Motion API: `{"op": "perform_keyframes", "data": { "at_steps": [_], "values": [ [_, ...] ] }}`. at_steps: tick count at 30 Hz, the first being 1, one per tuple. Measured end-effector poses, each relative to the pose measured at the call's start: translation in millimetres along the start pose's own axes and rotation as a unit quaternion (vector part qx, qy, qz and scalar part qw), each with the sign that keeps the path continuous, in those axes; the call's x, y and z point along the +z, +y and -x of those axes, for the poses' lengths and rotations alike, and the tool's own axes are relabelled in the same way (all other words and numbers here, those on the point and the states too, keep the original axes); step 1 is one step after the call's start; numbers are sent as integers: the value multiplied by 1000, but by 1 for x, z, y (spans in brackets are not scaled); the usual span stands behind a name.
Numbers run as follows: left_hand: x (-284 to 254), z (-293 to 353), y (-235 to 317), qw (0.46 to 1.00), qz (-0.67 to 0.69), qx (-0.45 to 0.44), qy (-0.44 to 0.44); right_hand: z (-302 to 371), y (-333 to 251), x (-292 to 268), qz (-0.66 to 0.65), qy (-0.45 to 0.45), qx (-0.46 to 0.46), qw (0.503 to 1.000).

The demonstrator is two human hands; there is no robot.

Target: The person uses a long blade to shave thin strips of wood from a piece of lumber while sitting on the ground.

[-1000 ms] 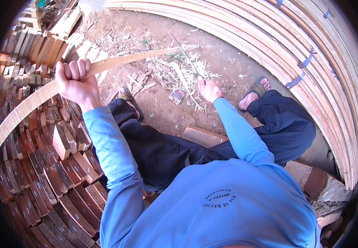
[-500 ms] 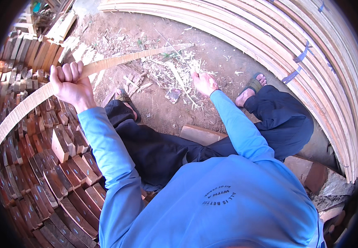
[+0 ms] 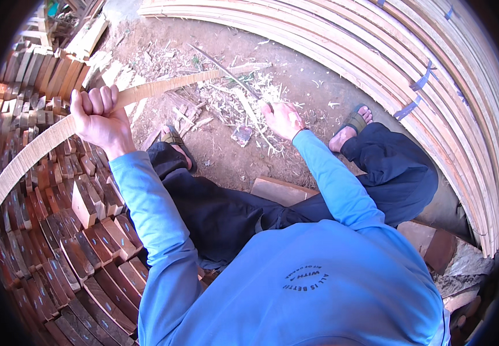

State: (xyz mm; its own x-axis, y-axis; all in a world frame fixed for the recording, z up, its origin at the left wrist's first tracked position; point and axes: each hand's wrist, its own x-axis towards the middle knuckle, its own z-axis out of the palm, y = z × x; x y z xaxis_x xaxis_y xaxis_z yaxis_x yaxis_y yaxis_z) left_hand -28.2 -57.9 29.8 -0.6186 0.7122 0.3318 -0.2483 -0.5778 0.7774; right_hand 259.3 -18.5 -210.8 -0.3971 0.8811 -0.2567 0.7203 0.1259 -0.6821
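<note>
Nearest the camera, the person in a blue long-sleeved top is sitting low with dark-trousered legs stretched over the dirt ground (image 3: 220, 155), sandalled feet pointing away. To the person's left, stacked reddish wood blocks (image 3: 82, 230) are filling the lower side of the view. Just above them the left hand (image 3: 96, 115) is making a closed fist, its grip wrapped fully around a long flat bamboo strip (image 3: 163, 87); the strip is running from low on the left, through the fist, and out over the ground toward the middle, raised clear of the dirt. Further out, the right hand (image 3: 284, 118) is reaching down among a litter of pale shavings (image 3: 243, 98) and is closing on a thin dark blade or stick (image 3: 226, 72) that is slanting up and away from it; the fingers are curled around its near end, though what exactly it is stays hard to tell. Beyond, bundled long bamboo slats (image 3: 376, 63) are curving along the far and right side. From here, the springy strip could be twisting or snapping out of the one-handed grip, since so much of it is hanging unsupported, and the sharp-looking tool is lying close to the bare foot (image 3: 344, 135), so a slip could be cutting skin or driving splinters in.
</note>
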Motion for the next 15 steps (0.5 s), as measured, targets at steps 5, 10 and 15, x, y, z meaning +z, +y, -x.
{"op": "perform_keyframes", "data": {
  "at_steps": [5, 10, 15],
  "values": [
    [2, -2, -2, 1000, 12, -6, -14, -3, 38, 32, -22, 23, 152, 988],
    [0, -5, -3, 1000, 12, 2, -21, -5, 23, 7, -36, 2, 128, 991],
    [5, -4, -2, 1000, 7, -2, -17, 3, 31, 22, 10, 18, 90, 996]
  ]
}}
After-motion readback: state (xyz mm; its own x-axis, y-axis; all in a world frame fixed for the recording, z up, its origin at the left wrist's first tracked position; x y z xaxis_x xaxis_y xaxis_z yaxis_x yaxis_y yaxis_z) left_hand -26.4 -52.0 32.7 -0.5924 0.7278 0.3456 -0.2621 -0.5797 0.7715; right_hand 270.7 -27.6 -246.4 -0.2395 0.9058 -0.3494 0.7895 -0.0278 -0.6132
